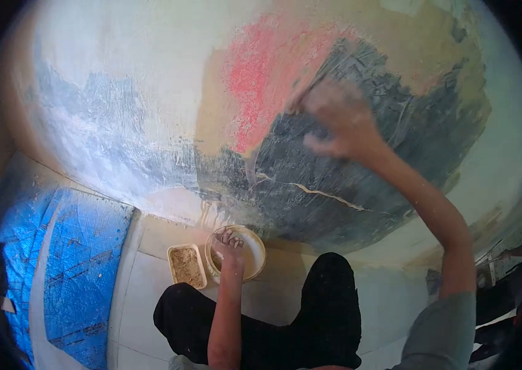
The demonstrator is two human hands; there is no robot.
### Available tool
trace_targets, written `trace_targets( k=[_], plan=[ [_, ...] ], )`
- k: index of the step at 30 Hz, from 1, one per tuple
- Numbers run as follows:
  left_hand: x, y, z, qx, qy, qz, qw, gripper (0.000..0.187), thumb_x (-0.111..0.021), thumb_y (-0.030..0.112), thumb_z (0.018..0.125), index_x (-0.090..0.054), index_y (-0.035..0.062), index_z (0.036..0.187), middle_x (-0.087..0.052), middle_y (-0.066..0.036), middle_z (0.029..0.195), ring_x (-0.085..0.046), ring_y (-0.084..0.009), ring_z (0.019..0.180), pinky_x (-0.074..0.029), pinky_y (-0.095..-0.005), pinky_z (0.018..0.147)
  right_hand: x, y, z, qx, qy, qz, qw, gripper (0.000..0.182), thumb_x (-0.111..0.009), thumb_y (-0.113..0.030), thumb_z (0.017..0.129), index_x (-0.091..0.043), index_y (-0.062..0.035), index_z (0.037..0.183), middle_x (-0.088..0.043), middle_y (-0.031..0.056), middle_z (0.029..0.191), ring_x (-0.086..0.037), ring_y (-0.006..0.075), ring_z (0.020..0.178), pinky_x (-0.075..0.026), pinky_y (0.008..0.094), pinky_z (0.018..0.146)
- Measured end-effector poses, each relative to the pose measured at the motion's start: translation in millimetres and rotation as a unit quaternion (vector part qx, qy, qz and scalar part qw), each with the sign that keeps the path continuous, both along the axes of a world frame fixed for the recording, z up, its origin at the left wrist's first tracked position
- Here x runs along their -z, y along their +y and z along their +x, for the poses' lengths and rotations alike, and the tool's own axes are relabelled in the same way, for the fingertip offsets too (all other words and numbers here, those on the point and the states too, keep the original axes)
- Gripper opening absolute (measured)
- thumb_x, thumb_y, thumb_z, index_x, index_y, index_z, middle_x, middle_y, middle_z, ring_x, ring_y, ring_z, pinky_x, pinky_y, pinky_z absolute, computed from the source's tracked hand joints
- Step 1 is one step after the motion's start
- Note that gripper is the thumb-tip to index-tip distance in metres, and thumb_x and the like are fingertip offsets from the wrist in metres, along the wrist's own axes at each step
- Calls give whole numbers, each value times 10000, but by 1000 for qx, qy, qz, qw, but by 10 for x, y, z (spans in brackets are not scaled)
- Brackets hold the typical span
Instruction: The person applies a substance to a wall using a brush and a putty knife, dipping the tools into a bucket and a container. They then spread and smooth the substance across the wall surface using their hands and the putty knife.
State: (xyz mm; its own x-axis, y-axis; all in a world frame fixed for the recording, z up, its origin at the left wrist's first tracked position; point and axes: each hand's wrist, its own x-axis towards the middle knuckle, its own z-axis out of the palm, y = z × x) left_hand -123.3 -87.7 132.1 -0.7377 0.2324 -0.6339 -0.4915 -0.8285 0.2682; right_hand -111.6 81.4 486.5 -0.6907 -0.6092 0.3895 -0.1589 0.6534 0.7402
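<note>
While reaching up against the wall [168, 74] with the right hand [335, 117], seemingly rubbing or scraping, keep the left hand [229, 242] low at the round bucket [253, 246], well apart from the right. Cannot tell, from bent and blurred fingers, whether gripping a small tool up there or pressing bare-handed; cannot tell either whether holding anything in the left, seen with fingers loosely curled over the bucket's mouth. For an even finish, press steadily, keep contact flat and overlap strokes along the edge between the dark grey patch [328, 174] and the pink patch [251, 86]. Go lightly around the pale jagged line [314, 191] crossing the grey below the right hand, probably easy to snag or lift. Further out, mind the rectangular tub [203, 271] of brown granular material [187, 265], just beside the bucket on the tiled floor [140, 320] and close enough to the knee in black trousers [322, 302] to risk a knock. Farther left, note the blue sheeting [88, 259].
</note>
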Motion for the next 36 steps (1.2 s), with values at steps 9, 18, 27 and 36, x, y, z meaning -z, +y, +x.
trace_targets(
  k=[9, 18, 27, 36],
  plan=[
    [-23, -4, 5, 7, 6, -6, 1000, 349, -444, 332, 802, -504, 95, 1051, -465, -37, 888, -406, -179, 687, -359, -353, 653, -183, 37, 27, -3, -59, 22, 998, 540, -560, -465, 796, -464, -157, 1229, -447, 32, 1292, -329, 220, 1292, -144, 466, 1097],
    [51, 70, 33, 2, 15, 12, 1000, 384, -440, 379, 818, -485, 91, 1067, -450, -44, 923, -397, -194, 717, -359, -355, 658, 57, 81, 34, -16, -89, 67, 994, 578, -573, -464, 789, -441, -161, 1264, -453, 33, 1292, -354, 219, 1281, -156, 454, 1105],
    [3, 70, 36, 7, 7, -1, 1000, 356, -420, 400, 841, -480, 99, 1021, -453, -43, 927, -399, -188, 733, -362, -350, 663, 66, 126, 1, -4, -5, 73, 997, 604, -572, -502, 782, -455, -174, 1276, -444, 45, 1310, -310, 191, 1309, -170, 458, 1092],
    [26, 98, 8, 5, 2, 5, 1000, 413, -406, 401, 840, -491, 75, 1079, -438, -63, 996, -403, -188, 727, -362, -362, 689, 49, -9, -67, -5, 14, 44, 999, 580, -573, -473, 779, -473, -144, 1245, -463, 60, 1275, -355, 213, 1272, -196, 465, 1069]
  ],
)
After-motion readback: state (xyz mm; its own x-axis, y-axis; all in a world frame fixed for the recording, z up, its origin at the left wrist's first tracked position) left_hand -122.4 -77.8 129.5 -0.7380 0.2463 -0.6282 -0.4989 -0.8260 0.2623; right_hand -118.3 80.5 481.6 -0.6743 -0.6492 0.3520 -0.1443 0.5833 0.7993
